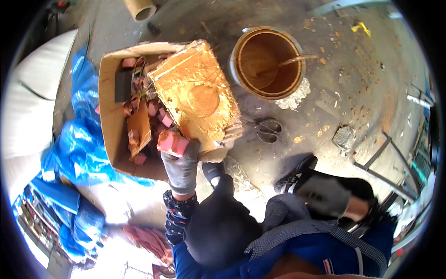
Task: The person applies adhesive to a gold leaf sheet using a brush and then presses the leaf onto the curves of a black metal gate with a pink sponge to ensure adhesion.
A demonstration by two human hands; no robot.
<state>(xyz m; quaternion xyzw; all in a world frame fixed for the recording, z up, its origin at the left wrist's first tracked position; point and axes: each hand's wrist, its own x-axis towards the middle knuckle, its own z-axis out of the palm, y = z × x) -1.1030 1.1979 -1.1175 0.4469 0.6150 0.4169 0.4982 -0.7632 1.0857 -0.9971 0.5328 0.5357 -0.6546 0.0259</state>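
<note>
Pink was the colour of the one block (173,142) the left hand (182,167) held, its grey-gloved fingers closed round the lower end; the block was smeared orange-brown on top and sat at the near edge of the box (108,116), just beside the board (197,95). One cardboard box lay open on the floor, holding many more pink blocks, too jumbled to count, a dark flat piece and a brown scrap. One board, coated in glossy yellow-brown glue with a round puddle in the middle, rested tilted across the box's right side. One round can (267,63) stood near it, filled with brown glue, with a single stick (290,62) leaning inside. One pair of scissors (268,129) lay on the floor between can and knee. The right hand (325,195), also gloved, rested on the knee, well apart from the box; whether it gripped anything could not be told. Blue plastic sheeting (79,139) lay left of the box.
</note>
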